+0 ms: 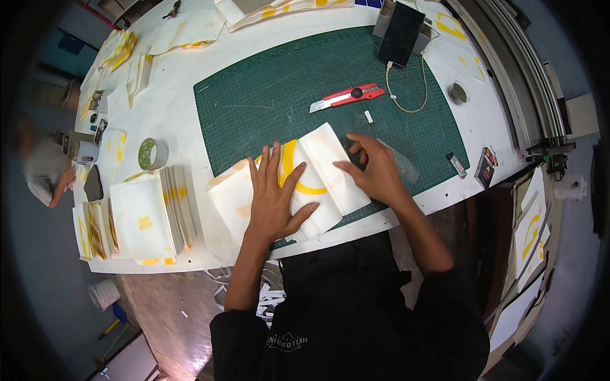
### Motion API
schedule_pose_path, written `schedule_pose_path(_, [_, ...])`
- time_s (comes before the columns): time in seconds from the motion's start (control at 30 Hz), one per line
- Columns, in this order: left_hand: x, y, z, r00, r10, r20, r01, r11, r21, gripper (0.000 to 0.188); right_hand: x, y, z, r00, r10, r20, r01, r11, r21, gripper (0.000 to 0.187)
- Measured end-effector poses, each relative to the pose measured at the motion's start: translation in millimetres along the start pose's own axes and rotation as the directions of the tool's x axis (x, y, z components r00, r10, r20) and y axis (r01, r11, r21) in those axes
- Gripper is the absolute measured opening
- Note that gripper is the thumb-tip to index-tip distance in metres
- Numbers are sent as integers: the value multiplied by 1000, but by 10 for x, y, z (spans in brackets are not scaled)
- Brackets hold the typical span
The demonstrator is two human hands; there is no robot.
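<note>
A folded white paper piece with a yellow curved print lies at the front edge of the green cutting mat, its right panel raised along a crease. My left hand presses flat on it, fingers spread. My right hand is at the right panel, thumb on its surface, the other fingers bent and apart from the thumb. It grips nothing that I can see. Beyond the paper, a red and white utility knife lies on the mat near a small white scrap.
Stacks of folded white pieces stand at left beside a tape roll. A phone with a cable leans at the back right. A lighter and small box sit at right. Another person is at far left.
</note>
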State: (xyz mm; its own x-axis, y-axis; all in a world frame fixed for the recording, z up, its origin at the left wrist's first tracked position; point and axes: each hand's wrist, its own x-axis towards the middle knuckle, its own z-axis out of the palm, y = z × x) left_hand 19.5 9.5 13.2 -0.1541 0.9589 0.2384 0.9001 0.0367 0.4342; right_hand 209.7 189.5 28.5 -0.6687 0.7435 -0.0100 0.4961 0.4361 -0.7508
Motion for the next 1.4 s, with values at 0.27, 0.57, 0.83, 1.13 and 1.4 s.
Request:
schedule_pose_path(0.27, [20,16,-5,1000,4,-11,-4,1000,6,69,712,-22,110,995,30,-91,-41,991,-127,53])
schedule_pose_path(0.57, [25,40,-4,1000,-1,-11,1,1000,15,69,-220,38,-297,990,74,118,-51,980,-194,72])
schedule_pose_path(0.83, [20,35,-1,1000,4,-14,-3,1000,7,69,-369,-18,-473,953,278,-123,-303,901,-311,63])
schedule_pose_path(1.13, [21,24,-6,1000,16,-18,-16,1000,8,69,-469,346,-290,949,243,-202,-252,968,-18,35])
schedule_pose_path(1.4, [18,32,-6,1000,17,-13,-17,1000,-3,69,-512,-55,-196,926,-378,2,373,911,-175,33])
